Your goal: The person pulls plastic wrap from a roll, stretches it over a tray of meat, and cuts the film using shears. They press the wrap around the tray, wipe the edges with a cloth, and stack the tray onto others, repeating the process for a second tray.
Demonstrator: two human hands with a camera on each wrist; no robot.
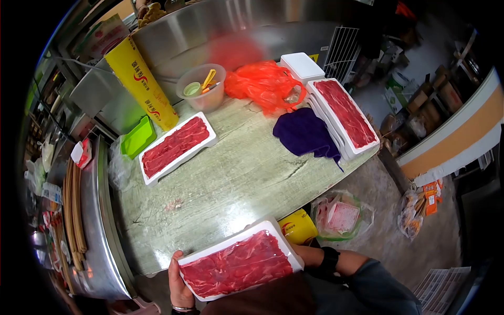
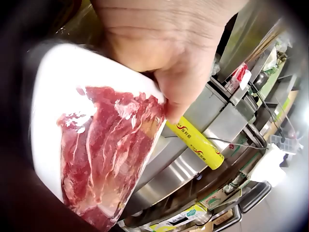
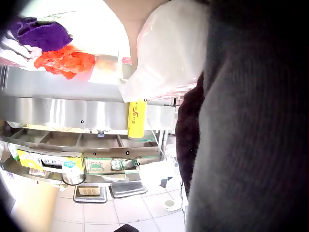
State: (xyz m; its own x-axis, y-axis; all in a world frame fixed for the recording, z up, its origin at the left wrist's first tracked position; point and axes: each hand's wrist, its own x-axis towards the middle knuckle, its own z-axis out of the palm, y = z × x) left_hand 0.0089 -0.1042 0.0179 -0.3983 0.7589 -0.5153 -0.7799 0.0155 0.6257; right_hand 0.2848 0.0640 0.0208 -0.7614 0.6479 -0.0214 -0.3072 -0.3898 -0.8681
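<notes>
A white foam tray of sliced red meat [image 1: 236, 262], covered in shiny clear film, is held tilted in front of the person's body at the near table edge. My left hand [image 1: 180, 281] grips its left end, and in the left wrist view the thumb lies over the rim. My right hand [image 3: 133, 24] holds the opposite end; its fingers are hidden behind the tray, and a black band circles that wrist. A second meat tray [image 1: 176, 146] lies on the table at the left. Another tray of meat [image 1: 344, 113] tops a stack of trays at the right.
On the table [image 1: 220, 184] are a purple cloth [image 1: 304, 134], a red plastic bag [image 1: 262, 84], a clear tub [image 1: 202, 86], a green tray [image 1: 138, 137] and an upright yellow film roll [image 1: 142, 84]. Another yellow roll [image 1: 298, 226] stands near the right forearm, beside a plastic bag [image 1: 344, 215].
</notes>
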